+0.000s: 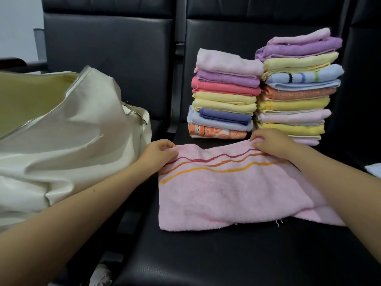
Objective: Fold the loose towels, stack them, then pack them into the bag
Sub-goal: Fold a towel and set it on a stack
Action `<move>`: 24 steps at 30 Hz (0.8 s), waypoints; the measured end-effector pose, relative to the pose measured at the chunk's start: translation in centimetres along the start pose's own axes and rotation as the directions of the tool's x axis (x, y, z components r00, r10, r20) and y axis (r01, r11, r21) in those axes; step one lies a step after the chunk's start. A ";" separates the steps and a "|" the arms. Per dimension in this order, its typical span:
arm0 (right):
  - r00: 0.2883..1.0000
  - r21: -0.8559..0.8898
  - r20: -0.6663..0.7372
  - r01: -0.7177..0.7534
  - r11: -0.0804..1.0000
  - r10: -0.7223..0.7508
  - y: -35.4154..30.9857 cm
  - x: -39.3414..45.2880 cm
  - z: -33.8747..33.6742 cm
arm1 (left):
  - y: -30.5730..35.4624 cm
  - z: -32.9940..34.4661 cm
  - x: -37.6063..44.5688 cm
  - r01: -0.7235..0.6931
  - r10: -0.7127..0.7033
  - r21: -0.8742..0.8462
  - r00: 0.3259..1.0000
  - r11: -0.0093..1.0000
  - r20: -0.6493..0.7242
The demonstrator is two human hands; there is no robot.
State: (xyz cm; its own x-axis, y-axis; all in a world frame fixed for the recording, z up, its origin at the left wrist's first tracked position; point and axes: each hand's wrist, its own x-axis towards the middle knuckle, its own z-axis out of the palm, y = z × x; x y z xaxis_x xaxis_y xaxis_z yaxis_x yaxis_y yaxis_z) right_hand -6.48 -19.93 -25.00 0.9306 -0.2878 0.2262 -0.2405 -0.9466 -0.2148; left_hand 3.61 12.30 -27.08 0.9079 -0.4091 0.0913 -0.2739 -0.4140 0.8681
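There are no words, numbers, labels or signs to read anywhere here. The pink towel (233,188) near the middle has only wavy red, orange and yellow lines on it, and those are not letters. The white bag (68,141) on the left and the two stacks of folded towels (224,96) far on the right have no writing that can be seen.
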 end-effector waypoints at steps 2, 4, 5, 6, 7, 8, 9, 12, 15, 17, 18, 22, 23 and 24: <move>0.999 0.054 -0.010 -0.049 0.997 0.049 0.1 -0.6 -0.5 | 0.1 0.0 0.1 0.029 -0.030 0.028 0.999 0.999 0.012; 0.995 0.100 -0.036 -0.094 0.991 0.098 0.1 -1.5 -1.2 | 0.5 -0.2 0.0 0.035 -0.038 0.111 0.999 0.993 0.030; 0.993 0.100 -0.051 -0.103 0.990 0.109 0.1 -2.1 -1.7 | 0.8 -0.4 -0.1 0.038 -0.044 0.148 0.998 0.988 0.037; 0.992 0.082 -0.071 -0.102 0.991 0.108 0.0 -2.6 -2.3 | 1.1 -0.5 -0.3 0.040 -0.049 0.183 0.998 0.982 0.044; 0.990 0.070 -0.094 -0.095 0.993 0.101 0.0 -3.2 -3.0 | 1.4 -0.7 -0.6 0.042 -0.055 0.221 0.997 0.974 0.050; 0.989 0.070 -0.114 -0.092 0.993 0.099 -0.2 -3.8 -4.0 | 1.9 -1.0 -0.9 0.041 -0.056 0.259 0.997 0.965 0.053; 0.986 0.080 -0.135 -0.088 0.993 0.098 -0.3 -4.5 -5.0 | 2.6 -1.2 -1.4 0.029 -0.044 0.292 0.998 0.956 0.046; 0.969 0.097 -0.232 -0.069 0.993 0.090 -0.9 -6.6 -8.9 | 5.6 -2.3 -2.7 -0.103 0.127 0.319 0.990 0.942 -0.056; 0.884 0.123 -0.437 -0.127 0.984 0.168 -2.1 -8.6 -14.3 | 10.1 -4.5 -4.4 -0.246 0.294 0.256 0.941 0.935 -0.170; 0.803 0.250 -0.547 -0.113 0.962 0.237 -3.6 -10.2 -18.3 | 13.4 -6.0 -5.7 -0.332 0.361 0.158 0.906 0.930 -0.222; 0.769 0.320 -0.580 -0.089 0.943 0.269 -4.3 -11.0 -20.2 | 15.1 -6.6 -6.4 -0.367 0.382 0.109 0.889 0.924 -0.253; 0.711 0.550 -0.608 0.056 0.833 0.353 -7.5 -13.9 -26.1 | 21.0 -8.4 -9.2 -0.443 0.371 -0.111 0.843 0.890 -0.390; 0.702 0.593 -0.608 0.091 0.800 0.371 -8.2 -14.5 -27.4 | 22.2 -8.8 -9.9 -0.456 0.355 -0.171 0.837 0.874 -0.416; 0.694 0.624 -0.608 0.119 0.773 0.384 -8.9 -15.2 -28.5 | 23.2 -9.3 -10.5 -0.468 0.339 -0.227 0.831 0.854 -0.440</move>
State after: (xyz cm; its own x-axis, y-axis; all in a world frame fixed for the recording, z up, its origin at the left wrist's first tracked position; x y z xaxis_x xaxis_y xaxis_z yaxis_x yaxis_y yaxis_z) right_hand -26.38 -11.26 0.58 0.3859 -0.6520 0.6526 0.0971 -0.6748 -0.7316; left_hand -9.38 14.52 -3.37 0.8017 -0.1223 0.5850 -0.5871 0.0222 0.8092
